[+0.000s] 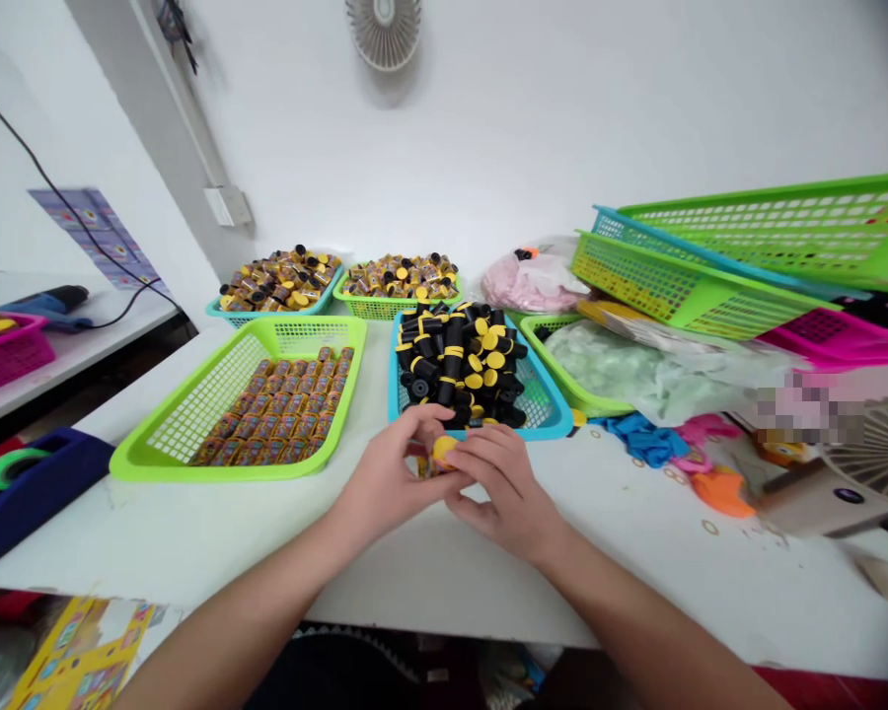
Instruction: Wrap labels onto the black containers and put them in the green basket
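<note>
Both hands meet over the white table, just in front of a blue basket heaped with small black tubes with yellow caps. My left hand and my right hand are both closed round one small tube with a yellow cap, which shows between the fingertips. Most of the tube is hidden by the fingers. To the left lies a green basket with neat rows of labelled tubes in its right half.
Two more baskets of labelled tubes, teal and green, stand at the back. A green basket with a plastic bag, tilted stacked baskets, balloons and a small fan crowd the right. A tape dispenser sits left.
</note>
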Tool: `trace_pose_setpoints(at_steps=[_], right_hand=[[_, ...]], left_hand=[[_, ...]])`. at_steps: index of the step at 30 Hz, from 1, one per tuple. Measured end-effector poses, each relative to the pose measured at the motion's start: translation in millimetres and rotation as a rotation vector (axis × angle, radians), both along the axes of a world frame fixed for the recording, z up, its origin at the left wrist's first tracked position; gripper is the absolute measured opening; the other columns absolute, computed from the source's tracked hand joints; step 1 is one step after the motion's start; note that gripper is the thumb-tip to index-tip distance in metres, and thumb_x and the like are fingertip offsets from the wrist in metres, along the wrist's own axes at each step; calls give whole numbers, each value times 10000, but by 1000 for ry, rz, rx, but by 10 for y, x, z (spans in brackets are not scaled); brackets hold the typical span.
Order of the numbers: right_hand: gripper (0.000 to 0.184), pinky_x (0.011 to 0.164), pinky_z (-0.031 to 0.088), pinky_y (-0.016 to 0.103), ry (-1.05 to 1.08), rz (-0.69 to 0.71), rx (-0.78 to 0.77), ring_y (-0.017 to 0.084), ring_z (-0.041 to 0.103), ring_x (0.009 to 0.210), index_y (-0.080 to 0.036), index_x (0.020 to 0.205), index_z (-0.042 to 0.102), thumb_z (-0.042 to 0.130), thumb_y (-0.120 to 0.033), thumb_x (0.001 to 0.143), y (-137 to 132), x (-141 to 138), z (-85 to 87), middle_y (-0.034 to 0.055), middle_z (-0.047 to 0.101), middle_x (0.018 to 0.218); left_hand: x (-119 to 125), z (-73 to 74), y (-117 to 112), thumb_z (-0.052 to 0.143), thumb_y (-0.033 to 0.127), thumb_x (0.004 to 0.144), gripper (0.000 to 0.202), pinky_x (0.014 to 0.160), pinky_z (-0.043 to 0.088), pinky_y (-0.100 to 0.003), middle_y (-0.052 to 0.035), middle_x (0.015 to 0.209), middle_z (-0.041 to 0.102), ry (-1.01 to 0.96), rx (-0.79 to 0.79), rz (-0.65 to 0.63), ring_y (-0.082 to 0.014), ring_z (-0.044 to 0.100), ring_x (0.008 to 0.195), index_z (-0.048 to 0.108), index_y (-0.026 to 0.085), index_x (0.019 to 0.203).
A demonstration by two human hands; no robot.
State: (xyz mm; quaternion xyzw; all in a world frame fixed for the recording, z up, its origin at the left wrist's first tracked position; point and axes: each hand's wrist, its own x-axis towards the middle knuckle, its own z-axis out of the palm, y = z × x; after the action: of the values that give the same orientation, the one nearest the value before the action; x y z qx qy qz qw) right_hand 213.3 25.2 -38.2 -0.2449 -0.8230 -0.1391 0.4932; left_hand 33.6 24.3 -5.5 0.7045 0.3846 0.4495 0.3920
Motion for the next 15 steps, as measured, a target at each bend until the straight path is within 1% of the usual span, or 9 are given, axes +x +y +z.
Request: trace_pose_setpoints(at_steps=[2, 3, 5, 7, 8, 9, 11, 13, 15], right_hand=[[483, 952, 505, 437, 29, -43, -57, 241, 623, 1057, -245, 1258, 526, 711, -272, 812, 99, 101, 101, 78, 664, 1072], [466, 943, 506, 441, 41, -106, -141, 255, 618, 1077, -244, 1252, 526, 694, -346, 829, 172, 171, 170, 96, 656, 1109], [339, 919, 508, 421, -11, -378, -495, 268, 612, 1111, -209, 1219, 543, 537, -375, 923, 368, 328, 328, 135, 641, 1164], [362, 924, 489, 415, -315, -690, -1001, 279, 613, 1131, -156, 1271, 509, 397, -316, 967, 606, 465, 476, 179, 609, 1239], [350, 873, 498, 431, -403, -711, -1118, 319, 643, 1065, -119, 1212, 559, 469, -297, 924, 725, 509, 532, 208, 639, 1171], [317, 816, 509, 424, -462, -698, -1194, 334, 672, 978, -109, 1118, 613, 548, -299, 873, 837, 534, 572, 203, 679, 1058], [345, 716, 517, 388, -544, -648, -1312, 318, 692, 848, -129, 1053, 644, 669, -324, 770, 1015, 528, 603, 158, 707, 919], [410, 634, 508, 348, -591, -592, -1393, 284, 688, 748, -159, 1030, 650, 750, -333, 672, 1110, 481, 589, 105, 709, 830], [427, 591, 490, 322, -609, -549, -1426, 255, 670, 684, -180, 1010, 649, 779, -324, 630, 1130, 440, 557, 65, 696, 766]], left_hand=[[-155, 142, -19, 767, 310, 745, 359, 773, 538, -272, -16, 920, 668, 87, 78, 102, -140, 642, 792, 595, 204, 1042], [-268, 221, -5, 750, 334, 768, 296, 784, 542, -281, -26, 951, 688, 142, 113, 143, -146, 655, 800, 609, 203, 993], [-542, 385, 102, 705, 372, 810, 228, 817, 539, -299, -42, 1007, 709, 275, 162, 218, -162, 674, 829, 635, 202, 946], [-827, 542, 333, 694, 417, 808, 260, 801, 536, -307, -44, 999, 721, 420, 153, 285, -180, 685, 823, 654, 203, 950], [-953, 610, 489, 697, 437, 797, 280, 783, 534, -303, -39, 984, 726, 497, 135, 322, -185, 689, 813, 661, 206, 949], [-1061, 668, 664, 704, 442, 788, 281, 771, 528, -293, -31, 965, 731, 579, 117, 372, -188, 692, 814, 669, 209, 940], [-1216, 735, 1037, 707, 413, 791, 249, 768, 513, -267, -16, 937, 740, 734, 67, 491, -187, 699, 842, 672, 211, 931], [-1304, 727, 1391, 702, 359, 807, 232, 779, 506, -256, -27, 935, 745, 811, 20, 577, -191, 701, 876, 664, 192, 963], [-1355, 658, 1685, 715, 328, 808, 253, 801, 509, -266, -50, 955, 741, 863, -31, 623, -203, 697, 904, 654, 165, 991]])
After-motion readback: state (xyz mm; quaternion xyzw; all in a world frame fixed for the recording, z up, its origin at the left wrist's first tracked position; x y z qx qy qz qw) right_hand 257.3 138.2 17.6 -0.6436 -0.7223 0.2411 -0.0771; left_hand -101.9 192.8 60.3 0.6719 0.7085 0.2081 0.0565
